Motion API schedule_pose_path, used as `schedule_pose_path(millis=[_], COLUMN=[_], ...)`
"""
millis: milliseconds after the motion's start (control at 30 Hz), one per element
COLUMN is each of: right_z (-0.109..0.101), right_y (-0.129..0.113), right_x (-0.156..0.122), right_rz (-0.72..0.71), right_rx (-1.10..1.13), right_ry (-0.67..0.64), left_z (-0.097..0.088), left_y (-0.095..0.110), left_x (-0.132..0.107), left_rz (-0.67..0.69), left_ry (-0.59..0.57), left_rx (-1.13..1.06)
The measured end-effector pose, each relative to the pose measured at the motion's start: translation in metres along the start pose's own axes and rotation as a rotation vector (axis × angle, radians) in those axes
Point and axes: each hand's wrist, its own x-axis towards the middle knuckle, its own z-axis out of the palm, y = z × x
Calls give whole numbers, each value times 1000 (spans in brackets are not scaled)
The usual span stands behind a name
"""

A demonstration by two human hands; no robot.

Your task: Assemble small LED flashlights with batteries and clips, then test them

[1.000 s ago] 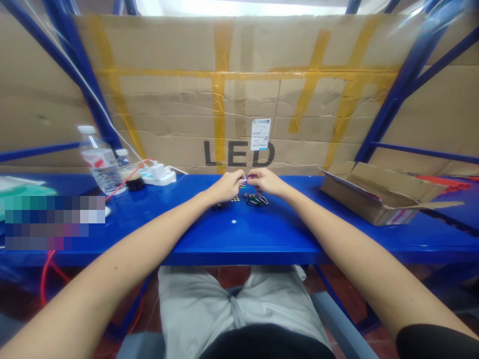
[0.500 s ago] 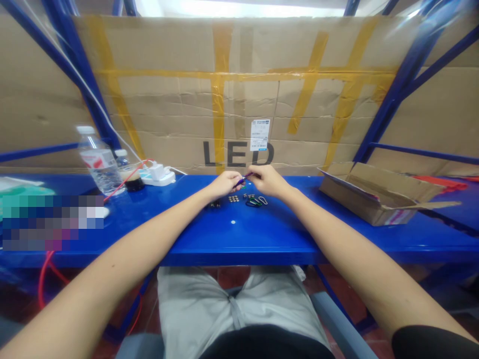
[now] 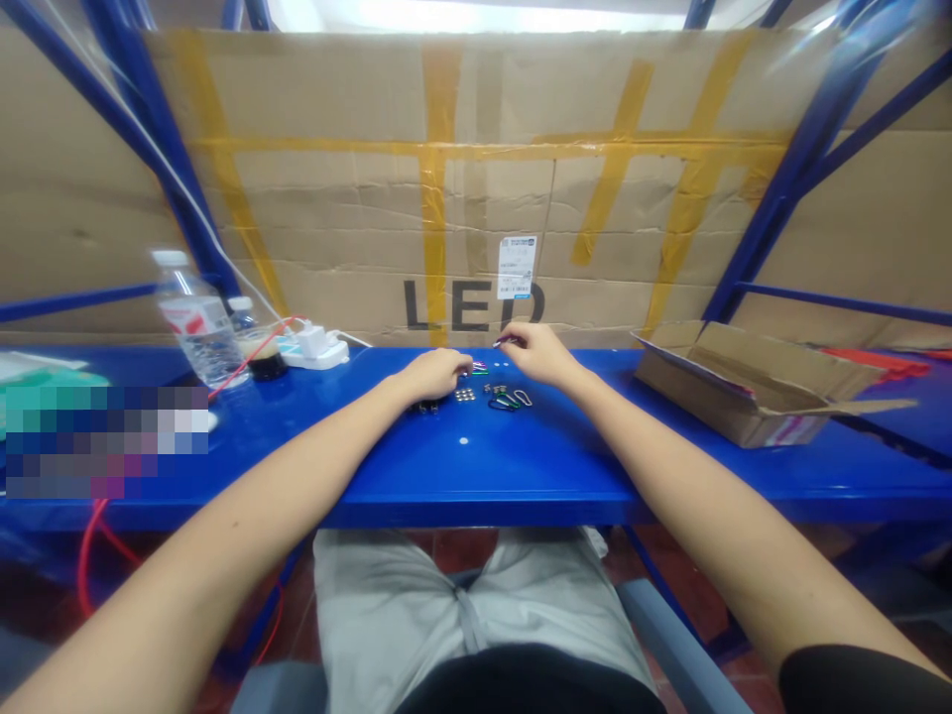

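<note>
My right hand (image 3: 541, 354) is raised a little over the far part of the blue table (image 3: 416, 466). Its fingers pinch a small, slim purple piece (image 3: 509, 341) with a pale tip; its exact kind is too small to make out. My left hand (image 3: 437, 375) is lower, at the tabletop, fingers curled at the end of a few slim coloured pieces (image 3: 480, 368). What those fingers hold, if anything, is hidden. Nearer me lie several carabiners, among them a silver carabiner (image 3: 524, 398) and a green one (image 3: 509, 401). Small metal parts (image 3: 465, 395) sit in rows beside them.
Small dark parts (image 3: 426, 408) lie partly under my left wrist. To the left stand a water bottle (image 3: 197, 322), a cup of dark liquid (image 3: 266, 361) and a white power strip (image 3: 316, 350). An open cardboard box (image 3: 744, 397) is at right. Behind rises a large cardboard sheet (image 3: 357, 218).
My hands have come apart. The left moved left and down to the tabletop by the coloured pieces; the right stayed raised, with the purple piece in its fingers.
</note>
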Motion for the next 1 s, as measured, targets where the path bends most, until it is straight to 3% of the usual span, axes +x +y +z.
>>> schedule_pose_path(millis=[133,267,1000], right_z=[1,1,2], right_y=[0,0,0], right_x=[0,0,0], right_rz=[-16,-10,1], right_rx=[-3,-3,3], right_ry=[2,-6,-45], left_z=[2,4,-7], left_y=[1,2,-4], left_x=[3,7,1], left_rz=[135,192,150], left_ry=[-71,-46,-64], left_rx=[237,311,245])
